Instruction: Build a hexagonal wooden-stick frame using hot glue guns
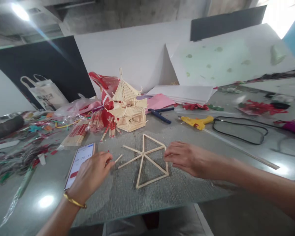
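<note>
A flat wheel-like frame of thin wooden sticks (143, 153) lies on the table, its spokes meeting at a hub. Outer sticks join the spoke ends on the right, the upper right and the bottom; the left spokes end free. My right hand (189, 159) is closed at the frame's right edge, fingertips on the outer stick there. To the left of the frame, my left hand (95, 172) has its fingers pinched together at the end of a short wooden stick (118, 158). A phone (76, 162) showing a timer lies partly under that hand.
Behind the frame stands a stick-built pagoda model (130, 111). Dark blue pliers (159, 114) and a yellow glue gun (196, 122) with a black cord (241, 118) lie to its right. Bundled sticks (76, 132) and plastic-wrapped craft scraps (17, 157) cover the left. The table's glass edge (142, 211) is near me.
</note>
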Available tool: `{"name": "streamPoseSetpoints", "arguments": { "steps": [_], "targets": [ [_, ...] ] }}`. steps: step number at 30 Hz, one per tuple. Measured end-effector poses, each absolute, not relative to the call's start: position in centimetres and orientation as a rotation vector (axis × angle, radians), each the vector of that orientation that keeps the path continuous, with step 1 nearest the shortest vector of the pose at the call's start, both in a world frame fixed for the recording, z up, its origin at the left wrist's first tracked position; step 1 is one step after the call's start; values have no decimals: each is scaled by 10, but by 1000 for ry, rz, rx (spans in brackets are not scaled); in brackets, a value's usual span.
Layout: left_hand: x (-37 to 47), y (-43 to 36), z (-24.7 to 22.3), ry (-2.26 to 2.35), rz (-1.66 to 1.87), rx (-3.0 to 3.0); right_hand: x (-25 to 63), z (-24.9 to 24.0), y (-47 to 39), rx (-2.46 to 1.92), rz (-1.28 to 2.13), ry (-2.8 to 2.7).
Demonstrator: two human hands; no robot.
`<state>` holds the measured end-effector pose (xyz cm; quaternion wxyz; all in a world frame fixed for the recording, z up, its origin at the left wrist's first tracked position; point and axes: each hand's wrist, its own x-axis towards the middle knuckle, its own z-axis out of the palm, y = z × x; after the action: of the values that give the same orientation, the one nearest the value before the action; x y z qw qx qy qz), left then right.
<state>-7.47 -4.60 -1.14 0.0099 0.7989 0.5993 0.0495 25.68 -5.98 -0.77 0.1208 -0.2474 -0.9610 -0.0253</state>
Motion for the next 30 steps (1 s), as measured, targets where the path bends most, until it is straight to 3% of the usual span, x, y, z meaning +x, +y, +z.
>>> {"name": "streamPoseSetpoints", "arguments": {
  "steps": [8, 15, 19, 30],
  "targets": [
    [-66, -36, -13, 1879, -44, 2443, 249, -6, -57, -741, -12, -2917],
    [-37, -62, 9, 1600, 331, 2470, 264, -1, -53, -767, -93, -2733],
    [0, -78, 15, 1323, 150, 2515, 274, 9, -54, -842, -232, -2535],
    [34, -74, 3, 1199, -72, 2698, 292, 8, -71, -922, -250, -2513]
  ]
}}
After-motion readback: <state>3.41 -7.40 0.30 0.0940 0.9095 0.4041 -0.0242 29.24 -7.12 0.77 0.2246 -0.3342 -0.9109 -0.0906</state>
